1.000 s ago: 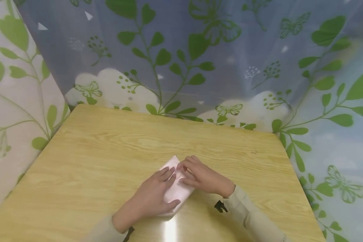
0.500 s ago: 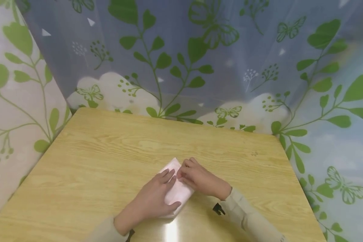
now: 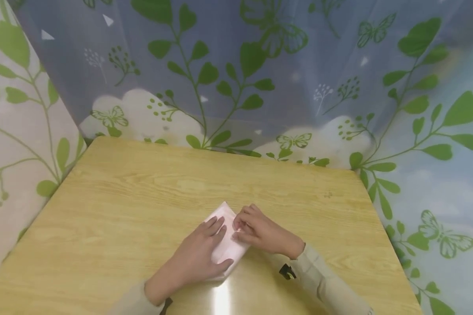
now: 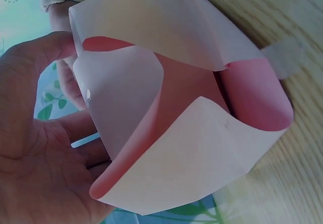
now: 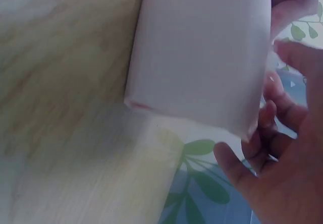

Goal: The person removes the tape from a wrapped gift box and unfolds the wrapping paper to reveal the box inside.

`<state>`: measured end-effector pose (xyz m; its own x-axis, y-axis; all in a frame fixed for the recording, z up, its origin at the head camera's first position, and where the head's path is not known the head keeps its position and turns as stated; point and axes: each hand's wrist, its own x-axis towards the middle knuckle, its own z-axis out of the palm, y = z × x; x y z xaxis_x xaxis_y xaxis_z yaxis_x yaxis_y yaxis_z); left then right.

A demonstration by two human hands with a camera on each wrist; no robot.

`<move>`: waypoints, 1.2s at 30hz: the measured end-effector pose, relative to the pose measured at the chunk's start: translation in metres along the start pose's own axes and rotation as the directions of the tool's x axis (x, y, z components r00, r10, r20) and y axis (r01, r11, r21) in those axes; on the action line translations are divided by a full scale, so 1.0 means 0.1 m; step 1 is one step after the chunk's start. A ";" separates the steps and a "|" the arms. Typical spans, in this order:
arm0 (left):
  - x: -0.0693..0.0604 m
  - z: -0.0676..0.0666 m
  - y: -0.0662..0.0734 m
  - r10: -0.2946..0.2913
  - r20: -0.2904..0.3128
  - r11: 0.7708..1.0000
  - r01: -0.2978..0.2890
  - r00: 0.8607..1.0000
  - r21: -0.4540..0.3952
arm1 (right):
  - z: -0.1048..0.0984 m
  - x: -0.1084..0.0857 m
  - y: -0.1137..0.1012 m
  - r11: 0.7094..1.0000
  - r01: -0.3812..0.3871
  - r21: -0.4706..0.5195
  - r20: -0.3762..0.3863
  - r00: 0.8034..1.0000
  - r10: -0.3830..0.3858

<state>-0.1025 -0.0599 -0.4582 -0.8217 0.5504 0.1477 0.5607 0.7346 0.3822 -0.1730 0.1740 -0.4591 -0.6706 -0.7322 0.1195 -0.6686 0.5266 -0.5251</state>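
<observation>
"While the left hand (image 3: 199, 251) rests, fingers outstretched, on the folded paper (image 3: 229, 248) at its eight o'clock, what's the right hand (image 3: 258, 229) doing?"

"Bent fingers at the two o'clock edge; whether they pinch, I can't tell."

"Paper's where?"

"On the table (image 3: 142, 197), towards six. Probably working that edge; next needs steady left-hand pressure."

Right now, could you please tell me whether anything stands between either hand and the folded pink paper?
Nothing visible does: the left hand rests on the folded pink paper, and the right hand is at its right edge. Whether the right fingers pinch anything is unclear.
</observation>
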 end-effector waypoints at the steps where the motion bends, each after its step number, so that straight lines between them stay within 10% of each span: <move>1: 0.00 0.00 0.00 0.003 -0.003 1.000 -0.003 1.000 0.000 | 0.00 0.01 -0.01 1.000 -0.012 0.006 -0.032 0.999 0.012; 15: -0.01 0.02 -0.02 0.013 -0.001 1.000 -0.013 1.000 0.015 | 0.03 0.02 0.03 0.986 -0.108 0.131 -0.344 0.927 0.147; 36: -0.06 0.06 0.07 -0.001 -0.051 0.996 0.005 0.999 0.090 | -0.06 0.04 0.12 0.976 -0.178 0.124 -0.417 0.883 0.214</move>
<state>-0.0930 -0.0554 -0.4614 -0.8263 0.5287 0.1941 0.5631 0.7704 0.2990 -0.1858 0.1799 -0.4602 -0.8695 -0.3542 0.3444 -0.4935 0.5905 -0.6386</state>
